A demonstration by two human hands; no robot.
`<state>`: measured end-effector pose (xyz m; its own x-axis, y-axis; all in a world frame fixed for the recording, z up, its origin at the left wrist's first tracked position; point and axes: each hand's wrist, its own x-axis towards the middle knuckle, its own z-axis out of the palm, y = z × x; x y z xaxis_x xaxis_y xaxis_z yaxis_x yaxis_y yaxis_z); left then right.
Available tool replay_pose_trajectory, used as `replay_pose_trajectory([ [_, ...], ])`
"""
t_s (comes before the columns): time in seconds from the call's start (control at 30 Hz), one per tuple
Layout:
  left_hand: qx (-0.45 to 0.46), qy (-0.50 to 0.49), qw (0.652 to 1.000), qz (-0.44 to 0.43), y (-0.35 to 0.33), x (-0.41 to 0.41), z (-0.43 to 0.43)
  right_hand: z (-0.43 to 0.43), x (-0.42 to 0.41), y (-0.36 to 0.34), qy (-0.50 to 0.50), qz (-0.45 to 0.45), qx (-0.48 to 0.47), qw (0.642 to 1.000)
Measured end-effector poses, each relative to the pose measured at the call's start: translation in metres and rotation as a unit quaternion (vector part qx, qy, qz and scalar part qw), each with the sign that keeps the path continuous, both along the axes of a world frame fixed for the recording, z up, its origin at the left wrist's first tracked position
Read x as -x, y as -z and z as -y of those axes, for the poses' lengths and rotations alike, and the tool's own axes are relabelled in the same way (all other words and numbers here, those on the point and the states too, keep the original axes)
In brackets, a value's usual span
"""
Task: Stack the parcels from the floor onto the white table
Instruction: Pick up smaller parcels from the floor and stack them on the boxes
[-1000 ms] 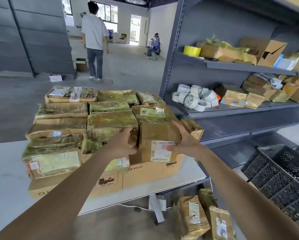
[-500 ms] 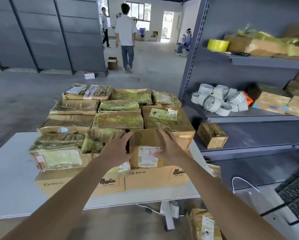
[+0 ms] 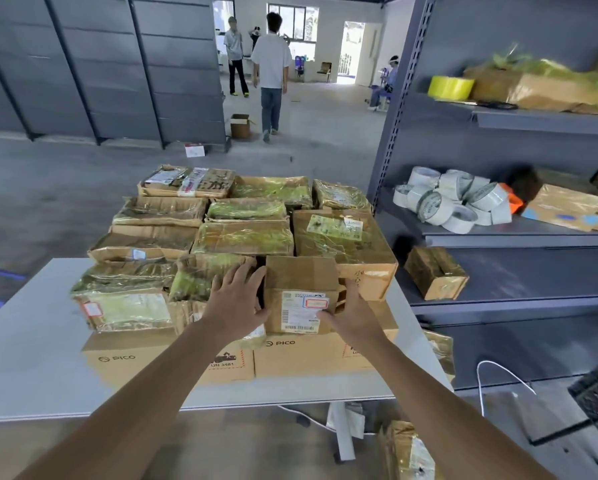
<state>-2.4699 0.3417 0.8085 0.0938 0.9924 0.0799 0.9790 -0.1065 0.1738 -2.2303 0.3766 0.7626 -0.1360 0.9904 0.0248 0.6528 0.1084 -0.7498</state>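
Grey warehouse floor runs back to a doorway where people stand, and close in front the white table [image 3: 31, 341] carries a packed layer of taped parcels on two PICO cartons [image 3: 290, 358]. At the near edge of that layer the small parcel [image 3: 301, 285] sits straight ahead, its label facing the person and its long axis running away from them, wedged between a green-wrapped parcel [image 3: 200, 278] and a large labelled box [image 3: 342, 244]. The left hand [image 3: 237, 299] lies flat against its left side with the fingers spread and straight; the right hand [image 3: 354, 313] holds the right front corner, thumb on the label, fingers up the side (their tips are hidden). Both hands are equally near, so letting go looks like the only step left here. More parcels on the floor [image 3: 405, 452] lie low and right, nearer the right hand, cut off by the frame's edge; how many remain cannot be told.
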Motion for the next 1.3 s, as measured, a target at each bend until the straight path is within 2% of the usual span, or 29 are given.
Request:
replay_pose_trajectory([
  [0.1,0.0,0.006,1.0,0.014,0.002,0.003,0.001,-0.002,0.005,0.002,0.002,0.032,-0.003,0.999],
  [0.4,-0.01,0.042,0.997,0.067,0.002,0.012,0.0,0.002,0.008,0.002,-0.003,0.047,-0.033,0.998],
  [0.7,-0.038,0.051,0.998,0.029,0.001,0.003,0.004,0.011,0.009,-0.007,-0.043,0.149,-0.011,0.988],
  [1.03,-0.068,0.033,0.995,0.058,-0.008,-0.015,0.026,0.026,-0.004,-0.001,0.003,0.166,0.025,0.986],
  [1.3,-0.122,0.009,0.99,0.072,-0.001,-0.036,0.074,0.052,-0.006,0.011,-0.011,0.162,0.046,0.986],
])
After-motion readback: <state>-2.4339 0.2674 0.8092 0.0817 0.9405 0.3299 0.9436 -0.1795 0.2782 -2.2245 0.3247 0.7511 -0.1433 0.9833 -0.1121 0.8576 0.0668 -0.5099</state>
